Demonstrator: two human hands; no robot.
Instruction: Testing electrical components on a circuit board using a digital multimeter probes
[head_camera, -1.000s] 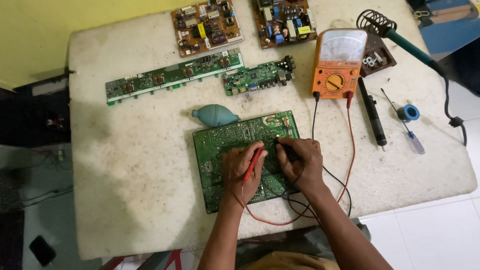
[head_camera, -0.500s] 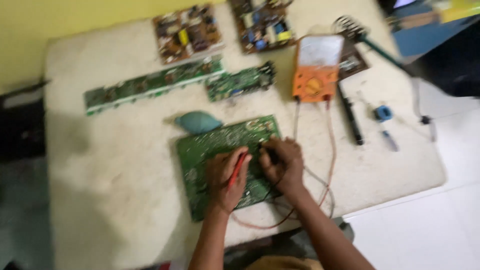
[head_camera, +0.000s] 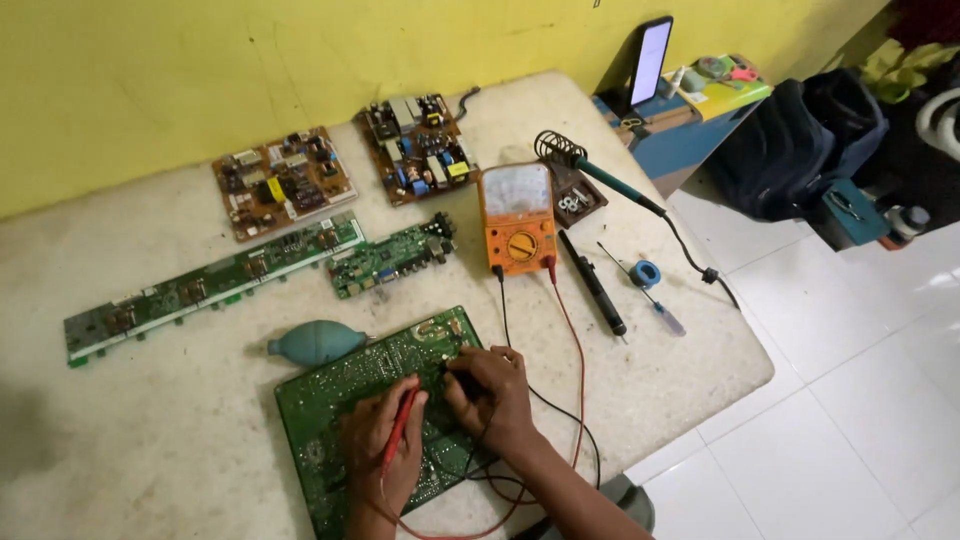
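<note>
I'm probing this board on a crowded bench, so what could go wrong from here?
The left hand and right hand hold the red probe and black probe close together on the green circuit board; a slip might bridge neighbouring points. The red lead loops off the table edge and could snag, tugging the orange multimeter.

My left hand (head_camera: 383, 455) and right hand (head_camera: 490, 395) cover the middle of the green circuit board (head_camera: 340, 395), so I can't see where either probe tip lands. Below my left hand, the red lead (head_camera: 440, 533) and the board's near corner run off the bottom edge. The meter (head_camera: 517, 217) dial beyond my right hand is too small to read.
</note>
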